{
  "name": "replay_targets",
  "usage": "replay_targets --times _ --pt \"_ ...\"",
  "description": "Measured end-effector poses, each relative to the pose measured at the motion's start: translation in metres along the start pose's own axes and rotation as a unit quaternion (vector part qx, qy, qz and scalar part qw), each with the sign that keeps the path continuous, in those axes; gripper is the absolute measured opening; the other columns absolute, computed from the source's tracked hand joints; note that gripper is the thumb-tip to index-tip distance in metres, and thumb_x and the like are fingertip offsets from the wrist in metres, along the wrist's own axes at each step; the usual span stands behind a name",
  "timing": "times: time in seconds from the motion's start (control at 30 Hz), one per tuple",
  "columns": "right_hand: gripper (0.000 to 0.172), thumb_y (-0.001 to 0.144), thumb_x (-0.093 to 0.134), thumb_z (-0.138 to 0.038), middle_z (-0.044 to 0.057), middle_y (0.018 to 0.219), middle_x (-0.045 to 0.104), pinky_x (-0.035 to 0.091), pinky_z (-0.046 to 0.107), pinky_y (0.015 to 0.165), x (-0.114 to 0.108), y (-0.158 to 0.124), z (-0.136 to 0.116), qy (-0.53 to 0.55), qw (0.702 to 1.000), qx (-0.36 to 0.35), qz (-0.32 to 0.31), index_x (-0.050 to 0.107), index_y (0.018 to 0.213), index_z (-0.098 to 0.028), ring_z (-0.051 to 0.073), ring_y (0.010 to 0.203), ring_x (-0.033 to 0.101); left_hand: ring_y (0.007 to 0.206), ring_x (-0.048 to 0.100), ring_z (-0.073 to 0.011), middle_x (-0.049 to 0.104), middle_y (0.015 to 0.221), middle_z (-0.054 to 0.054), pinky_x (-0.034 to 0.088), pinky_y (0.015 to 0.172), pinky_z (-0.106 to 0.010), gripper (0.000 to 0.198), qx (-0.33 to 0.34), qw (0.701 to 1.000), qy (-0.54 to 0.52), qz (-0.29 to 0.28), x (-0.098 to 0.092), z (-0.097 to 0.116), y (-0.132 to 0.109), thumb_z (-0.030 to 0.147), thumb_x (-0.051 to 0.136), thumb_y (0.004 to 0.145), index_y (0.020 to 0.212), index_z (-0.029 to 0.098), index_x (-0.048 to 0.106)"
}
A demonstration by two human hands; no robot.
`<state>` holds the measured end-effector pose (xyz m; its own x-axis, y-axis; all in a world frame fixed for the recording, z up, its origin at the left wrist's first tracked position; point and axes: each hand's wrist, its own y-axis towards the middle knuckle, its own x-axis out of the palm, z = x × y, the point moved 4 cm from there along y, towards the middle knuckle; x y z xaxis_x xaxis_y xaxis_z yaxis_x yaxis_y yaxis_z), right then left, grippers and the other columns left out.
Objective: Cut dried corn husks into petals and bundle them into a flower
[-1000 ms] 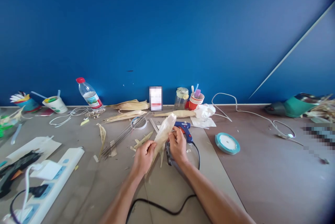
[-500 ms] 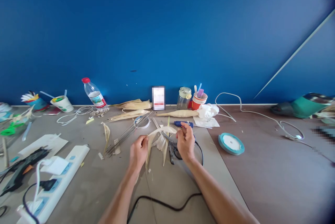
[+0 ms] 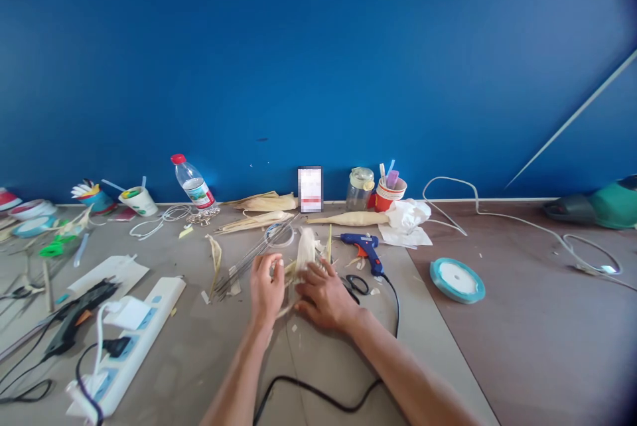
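Observation:
My right hand [image 3: 326, 296] lies palm down with its fingers spread over pale dried husk strips, apparently corn husk, on the table. Beyond its fingertips a wide whitish husk piece [image 3: 306, 247] sticks up. Beside it, my left hand [image 3: 267, 290] is curled with thumb and fingers close together at the left edge of the husks. Whether something is between those fingers is hidden. A blue glue gun [image 3: 361, 245] lies past my right hand, its black cable trailing toward me. Black scissor handles [image 3: 357, 285] show just right of that hand.
Thin metal wires [image 3: 249, 257] and a tape ring [image 3: 280, 235] lie left of the husks. A power strip [image 3: 144, 326] and black glue gun [image 3: 82, 310] are at left. A bottle [image 3: 195, 186], phone [image 3: 310, 188], jar [image 3: 359, 188] and paper cups [image 3: 391, 195] line the wall. A ribbon roll [image 3: 456, 280] sits right.
My right hand has come down from its raised pinch and moved left, flat onto the husks. The curved husk strip is no longer held up between my hands. The view has shifted slightly left.

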<state>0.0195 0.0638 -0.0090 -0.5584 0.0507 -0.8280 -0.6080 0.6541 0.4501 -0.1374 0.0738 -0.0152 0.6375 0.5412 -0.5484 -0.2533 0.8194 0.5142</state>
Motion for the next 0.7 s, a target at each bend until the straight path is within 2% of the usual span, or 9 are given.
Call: replay_targets --times 0.07,0.2,0.27,0.33,0.43,0.5,0.57,0.63,0.7 --pt "0.016 0.078 0.061 -0.035 0.005 0.102 0.066 0.026 0.050 0.103 0.003 0.000 0.000 0.014 1.000 -0.003 -0.013 0.065 0.090 -0.024 0.024 0.108 0.053 0.083 0.058 -0.0190 0.063 0.091 -0.008 0.048 0.078 -0.033 0.021 -0.010 1.000 0.000 -0.002 -0.002 -0.001 0.002 0.028 0.042 0.086 0.091 0.018 0.060" --pt "0.025 0.080 0.056 -0.026 0.009 0.117 0.060 0.023 0.046 0.105 -0.003 -0.002 0.005 0.022 0.998 0.008 0.061 0.061 0.104 -0.021 0.021 0.104 0.054 0.087 0.058 -0.0200 0.063 0.093 -0.008 0.047 0.079 -0.034 0.022 0.027 0.999 -0.009 -0.025 -0.001 0.005 0.005 0.028 0.043 0.087 0.095 0.018 0.061" --pt "0.027 0.082 0.050 -0.020 0.010 0.114 0.060 0.027 0.043 0.101 -0.009 -0.004 0.016 0.005 0.991 0.059 0.123 0.060 0.108 -0.019 0.021 0.103 0.054 0.093 0.057 -0.0212 0.063 0.097 -0.009 0.045 0.084 -0.036 0.023 0.061 0.996 0.004 -0.064 0.005 0.012 0.002 0.028 0.045 0.086 0.100 0.019 0.061" --pt "0.026 0.083 0.048 -0.017 0.010 0.102 0.063 0.032 0.039 0.093 -0.015 -0.007 0.031 -0.024 0.972 0.143 0.183 0.061 0.105 -0.016 0.022 0.098 0.054 0.100 0.054 -0.0232 0.061 0.103 -0.009 0.043 0.088 -0.038 0.027 0.086 0.987 0.042 -0.128 0.014 0.020 -0.004 0.029 0.050 0.084 0.107 0.020 0.060" --pt "0.024 0.081 0.047 -0.013 0.007 0.087 0.066 0.033 0.036 0.088 -0.022 -0.011 0.050 -0.060 0.949 0.222 0.216 0.064 0.097 -0.017 0.021 0.087 0.054 0.106 0.050 -0.0273 0.058 0.111 -0.009 0.039 0.090 -0.041 0.043 0.088 0.964 0.130 -0.215 0.025 0.027 -0.015 0.033 0.062 0.075 0.117 0.025 0.057" --pt "0.023 0.081 0.048 -0.013 0.006 0.085 0.066 0.031 0.035 0.087 -0.024 -0.013 0.056 -0.071 0.942 0.250 0.211 0.065 0.095 -0.017 0.020 0.085 0.054 0.105 0.050 -0.0281 0.059 0.111 -0.008 0.037 0.090 -0.041 0.047 0.081 0.950 0.174 -0.246 0.027 0.028 -0.020 0.031 0.065 0.071 0.118 0.026 0.057" --pt "0.021 0.080 0.051 -0.017 0.007 0.088 0.066 0.030 0.035 0.086 -0.024 -0.013 0.057 -0.086 0.942 0.272 0.179 0.066 0.094 -0.018 0.021 0.087 0.052 0.100 0.053 -0.0259 0.063 0.104 -0.008 0.035 0.089 -0.040 0.037 0.076 0.945 0.196 -0.252 0.027 0.026 -0.021 0.023 0.059 0.074 0.111 0.024 0.060" --pt "0.021 0.079 0.054 -0.021 0.008 0.092 0.065 0.029 0.035 0.084 -0.021 -0.013 0.055 -0.098 0.943 0.291 0.129 0.066 0.096 -0.019 0.023 0.090 0.051 0.092 0.057 -0.0234 0.067 0.094 -0.007 0.033 0.089 -0.039 0.029 0.066 0.950 0.202 -0.227 0.024 0.022 -0.018 0.013 0.050 0.078 0.102 0.022 0.063" --pt "0.023 0.080 0.054 -0.023 0.008 0.095 0.064 0.028 0.035 0.083 -0.019 -0.012 0.052 -0.102 0.945 0.299 0.090 0.065 0.100 -0.019 0.023 0.092 0.050 0.084 0.059 -0.0228 0.068 0.087 -0.008 0.033 0.088 -0.040 0.027 0.045 0.962 0.203 -0.178 0.019 0.017 -0.014 0.011 0.045 0.080 0.097 0.020 0.064"
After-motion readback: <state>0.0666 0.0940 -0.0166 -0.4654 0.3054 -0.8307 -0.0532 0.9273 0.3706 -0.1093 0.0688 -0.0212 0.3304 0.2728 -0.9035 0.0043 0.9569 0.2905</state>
